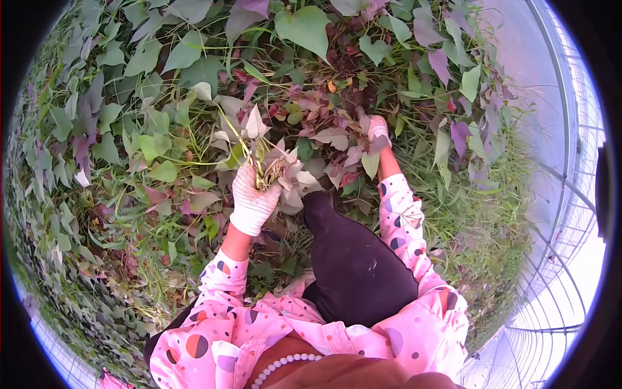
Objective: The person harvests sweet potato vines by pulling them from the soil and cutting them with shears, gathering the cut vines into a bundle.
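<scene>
My left hand, in a white glove, is closed around a bunch of leafy vine stems. The cut-looking stem ends and pale leaves stick out above its fingers. Farther right, my right hand, in a whitish-pink glove, reaches down into low foliage. It looks closed, but leaves and shadow hide its fingertips and whatever they grip. Beside it, reddish and greyish-green leaves spread over the ground between the two hands.
Heart-shaped green and purple vine leaves cover the ground ahead and to the left. Grass grows on the right, beside a plastic-sheeted wall with metal ribs. My dark-trousered knee is bent between my arms.
</scene>
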{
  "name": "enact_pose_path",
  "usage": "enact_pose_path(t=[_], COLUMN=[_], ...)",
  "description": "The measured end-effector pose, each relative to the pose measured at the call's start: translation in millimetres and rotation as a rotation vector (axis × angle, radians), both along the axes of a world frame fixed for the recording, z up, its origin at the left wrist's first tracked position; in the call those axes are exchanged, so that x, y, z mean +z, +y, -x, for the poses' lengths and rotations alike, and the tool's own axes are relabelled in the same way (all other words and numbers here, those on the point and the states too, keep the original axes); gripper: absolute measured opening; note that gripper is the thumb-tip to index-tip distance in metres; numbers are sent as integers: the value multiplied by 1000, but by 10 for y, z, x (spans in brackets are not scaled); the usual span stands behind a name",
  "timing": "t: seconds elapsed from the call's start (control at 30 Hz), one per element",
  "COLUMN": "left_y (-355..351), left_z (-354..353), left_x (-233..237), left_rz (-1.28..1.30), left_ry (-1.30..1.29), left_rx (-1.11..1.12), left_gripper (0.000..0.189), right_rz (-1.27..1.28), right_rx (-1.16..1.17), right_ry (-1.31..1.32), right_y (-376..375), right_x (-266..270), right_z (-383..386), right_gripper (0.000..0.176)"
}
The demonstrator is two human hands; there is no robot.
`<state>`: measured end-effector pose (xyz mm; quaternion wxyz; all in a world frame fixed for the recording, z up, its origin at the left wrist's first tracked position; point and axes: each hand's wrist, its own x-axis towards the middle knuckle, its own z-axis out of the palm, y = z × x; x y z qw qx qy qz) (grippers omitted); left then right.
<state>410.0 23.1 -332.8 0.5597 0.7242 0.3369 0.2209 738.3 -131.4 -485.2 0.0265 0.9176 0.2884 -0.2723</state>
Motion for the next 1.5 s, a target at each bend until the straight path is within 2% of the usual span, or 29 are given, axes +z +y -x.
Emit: enact_pose_path(t=[0.07, 0.17, 0.23, 0.27, 0.33, 0.37, 0.47, 0.53, 0.57, 0.6, 0.67, 0.73, 0.8, 0.83, 0.9, 0.93, 0.97, 1.0, 1.03, 1.07, 1.13, 1.17, 1.27, 1.3, 1.33, 1.37, 1.4, 1.43, 1.5], left_y=[-13, -6, -13, -4, -3, 2, -15, -13, -19, -27, -57, -45, -23, -61, -89, -107, -142, -165, -128, -67, -4, 28, 78, 61, 55, 74, 131, 222, 349], left_z=[11, -43, -34, -29, -38, -51, -66, -63, -50, -35, -15, -4, 41, -29, -70, -106, -77, -26, 7, 104, 190, 234, 369, 398, 313, 387, 503, 599, 670], left_x=[-62, -9, -2, 9, 59, 100, 191, 249, 250, 252, 265, 279, 244, 389, 431, 484, 465, 448, 547, 584, 656, 721, 671, 690, 884, 865, 838, 836, 967], left_rz=[142, 180, 242, 299, 355, 351, 348, 319, 350, 345, 400, 381, 394, 442, 517, 531, 569, 605, 733, 683, 569, 404, 345, 402, 497, 497, 496, 440, 315], left_ry=[-50, -76, -102, -74, -45, -26, -2, 17, 20, 21, -18, -3, 124, -26, -94, -127, -227, -327, -267, -257, -153, -65, 112, 79, 10, -35, -80, -86, -43], left_rx=[6, 12, 30, 38, 35, 46, 48, 31, 21, 23, 32, 34, 42, 135, 158, 167, 213, 261, 299, 252, 195, 124, 128, 182, 228, 316, 402, 447, 548], left_gripper=[30, 30, 30, 28, 27, 27, 27, 26, 26, 26, 26, 24, 24, 25, 29, 32, 38, 44, 52, 49, 44, 39, 35, 32, 33, 33, 33, 34, 31], right_rz=[-16, -113, -127, -99, -217, -222, -94, 101, 219, 268, 219, 7, -351, -437, -514, -682, -685, -876, -895, -844, -861, -919, -924, -814, -965, -898, -940, -1116, -1061], right_rx=[53, 190, 61, -19, 22, 52, 278, 309, 304, 288, 290, 230, 204, 159, 113, 131, 104, 110, 140, 62, 149, 193, 223, 178, 15, -56, -299, -322, -427], right_ry=[2, 16, 100, 29, -119, -160, -369, -350, -265, -241, -263, -338, -258, -131, 297, 514, 756, 688, 772, 901, 843, 878, 844, 806, 843, 691, 683, 403, -10], right_y=[-6, 92, 289, 463, 615, 667, 666, 599, 606, 546, 502, 426, 444, 513, 655, 654, 714, 737, 801, 873, 955, 972, 981, 915, 853, 777, 697, 573, 218], right_x=[87, 508, 977, 1245, 1499, 1526, 1269, 968, 1073, 926, 993, 1164, 1716, 1918, 2519, 2514, 2682, 2574, 2623, 2635, 2575, 2492, 2498, 2567, 2441, 2530, 2581, 2245, 1906], right_z=[17, 192, 442, 568, 567, 468, -30, -328, -313, -388, -333, -125, 377, 623, 1123, 1320, 1465, 1627, 1629, 1641, 1707, 1750, 1747, 1651, 1616, 1435, 1307, 1101, 635], right_gripper=[31, 31, 31, 32, 30, 30, 14, 14, 16, 17, 15, 14, 19, 22, 30, 31, 31, 31, 31, 32, 35, 38, 39, 36, 30, 24, 21, 25, 25])
